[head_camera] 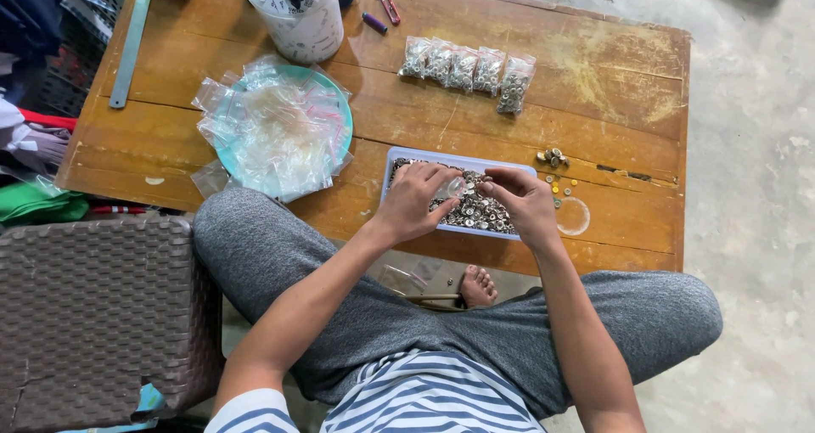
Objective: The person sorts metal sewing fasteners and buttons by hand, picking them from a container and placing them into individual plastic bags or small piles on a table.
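Bare concrete floor surrounds a low wooden surface (594,68) where a seated person sorts small metal fittings. Both hands hover over a pale blue tray (407,156) full of silvery rings, near the surface's 6 o'clock edge. The left hand (413,202) pinches a small clear bag (457,187) between thumb and fingers; the right hand (526,202) is curled, fingertips closed on what seems a few pieces, just beside the bag's mouth. This looks like the filling step; the next move likely calls for keeping the mouth open. Five filled bags (469,68) lie at 12 o'clock, empty bags on a teal plate (342,110) at 9 o'clock.
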